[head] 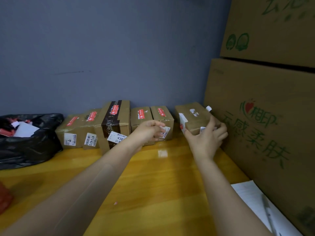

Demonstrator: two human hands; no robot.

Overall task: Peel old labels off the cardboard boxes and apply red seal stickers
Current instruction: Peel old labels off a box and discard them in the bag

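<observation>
Right hand (207,140) grips the small box (192,116)

It holds it at the back of the table (153,176), just beside the big carton (255,125). Left hand (150,132) is curled; whether it pinches something, I cannot tell. I would peel the loose white label (183,120) slowly and low, so it does not tear.

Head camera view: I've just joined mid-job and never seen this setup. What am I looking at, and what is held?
No robot here: the one picture comes from a camera worn on a person's head, looking down, so both bare arms are theirs. The right hand grips a small cardboard box with torn white label remains, beside large cartons. The left hand is curled before a row of boxes along the wall, each bearing a red sticker; whether it pinches anything is unclear. The row stands on a yellow table, with a black bag of scraps at left.
</observation>
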